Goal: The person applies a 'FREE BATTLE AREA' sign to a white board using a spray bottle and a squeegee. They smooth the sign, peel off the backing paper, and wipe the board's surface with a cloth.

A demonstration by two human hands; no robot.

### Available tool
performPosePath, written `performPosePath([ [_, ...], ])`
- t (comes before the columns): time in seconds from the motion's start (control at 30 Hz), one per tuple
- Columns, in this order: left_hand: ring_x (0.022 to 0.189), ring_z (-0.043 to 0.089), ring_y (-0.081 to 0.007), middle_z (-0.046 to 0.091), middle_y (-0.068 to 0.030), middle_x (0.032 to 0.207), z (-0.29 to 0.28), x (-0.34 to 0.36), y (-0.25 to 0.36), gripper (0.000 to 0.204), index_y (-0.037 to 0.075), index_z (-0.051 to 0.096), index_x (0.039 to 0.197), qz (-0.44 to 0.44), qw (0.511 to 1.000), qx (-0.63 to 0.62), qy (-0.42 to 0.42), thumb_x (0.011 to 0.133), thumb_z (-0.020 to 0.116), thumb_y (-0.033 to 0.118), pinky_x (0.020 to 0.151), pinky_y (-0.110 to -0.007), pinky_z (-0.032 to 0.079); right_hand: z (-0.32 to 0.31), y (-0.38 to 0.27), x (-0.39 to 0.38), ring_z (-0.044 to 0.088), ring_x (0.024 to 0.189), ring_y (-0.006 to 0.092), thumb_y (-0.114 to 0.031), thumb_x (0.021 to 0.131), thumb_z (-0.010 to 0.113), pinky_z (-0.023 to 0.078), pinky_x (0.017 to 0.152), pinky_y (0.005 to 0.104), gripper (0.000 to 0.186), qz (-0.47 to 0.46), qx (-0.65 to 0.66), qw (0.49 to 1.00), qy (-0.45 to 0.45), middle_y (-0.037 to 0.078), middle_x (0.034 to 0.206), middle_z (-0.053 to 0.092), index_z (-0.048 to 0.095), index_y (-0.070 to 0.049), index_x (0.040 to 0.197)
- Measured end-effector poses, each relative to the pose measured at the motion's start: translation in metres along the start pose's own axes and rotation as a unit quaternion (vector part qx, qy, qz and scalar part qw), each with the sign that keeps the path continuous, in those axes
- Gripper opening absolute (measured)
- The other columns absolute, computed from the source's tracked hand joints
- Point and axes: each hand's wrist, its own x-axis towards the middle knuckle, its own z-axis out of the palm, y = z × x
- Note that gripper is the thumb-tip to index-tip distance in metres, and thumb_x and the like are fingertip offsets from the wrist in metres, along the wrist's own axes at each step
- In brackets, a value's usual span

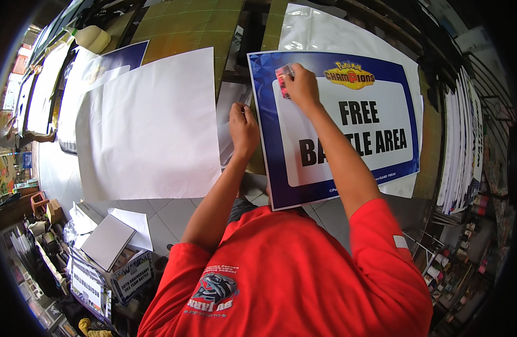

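Observation:
My right hand point(302, 90) grips a small red-and-black flat tool point(283, 78), pressed on the upper left of a printed sign point(399, 112) with a blue border, yellow logo and black lettering. My left hand point(243, 128) is closed just left of that sign's edge, over the gap between it and a large white sheet point(146, 135); what its fingers hold, if anything, I cannot make out. Glossy white backing point(320, 28) shows behind the sign, and another blue-bordered print point(134, 53) lies partly under the white sheet.
The work surface point(180, 25) is yellow-green and gridded. A pale plastic bottle point(91, 38) lies at back left. Boards and boxes point(107, 241) pile on the tiled floor point(62, 174) at lower left. Upright stacked panels point(458, 143) and cluttered racks line the right.

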Motion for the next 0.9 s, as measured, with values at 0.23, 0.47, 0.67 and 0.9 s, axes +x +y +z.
performPosePath([
  [0.23,0.088,0.052,-0.0393,0.055,-0.0215,0.092,0.000,0.001,-0.003,0.015,-0.002,0.049,0.094,0.009,1.000,-0.006,0.005,0.095,0.042,0.011,0.079,-0.045,0.041,0.023,-0.039,-0.003,0.064,0.083,0.0412,-0.014,0.083,0.062,0.051,0.074,0.0491,0.014,0.024,0.022,0.999,-0.025,0.022,0.086,0.066,0.060,-0.002,0.088],
  [0.47,0.090,0.053,-0.0411,0.056,-0.0229,0.095,0.000,0.001,-0.002,0.014,-0.003,0.049,0.096,-0.007,1.000,-0.014,0.002,0.094,0.043,0.010,0.080,-0.046,0.041,0.045,-0.061,-0.012,0.063,0.082,0.0429,-0.018,0.080,0.064,0.051,0.074,0.0484,0.019,-0.009,0.126,0.991,-0.051,0.024,0.082,0.065,0.062,-0.001,0.088],
  [0.67,0.089,0.054,-0.0386,0.056,-0.0213,0.095,0.002,-0.001,-0.001,0.013,-0.002,0.050,0.100,0.050,0.999,0.002,0.006,0.093,0.045,0.008,0.080,-0.044,0.043,-0.095,0.113,-0.003,0.066,0.063,0.0167,-0.019,0.082,0.068,0.053,0.057,0.0302,0.022,0.117,0.255,0.960,-0.002,0.011,0.078,0.068,0.067,-0.001,0.094],
  [0.9,0.089,0.055,-0.0356,0.057,-0.0189,0.095,-0.002,-0.001,0.004,0.014,-0.003,0.051,0.100,0.004,1.000,0.000,-0.012,0.092,0.047,0.008,0.080,-0.042,0.043,-0.140,0.170,-0.069,0.068,0.084,0.0334,-0.023,0.081,0.069,0.051,0.074,0.0385,0.030,0.114,-0.031,0.993,0.023,0.021,0.089,0.068,0.063,0.001,0.099],
])
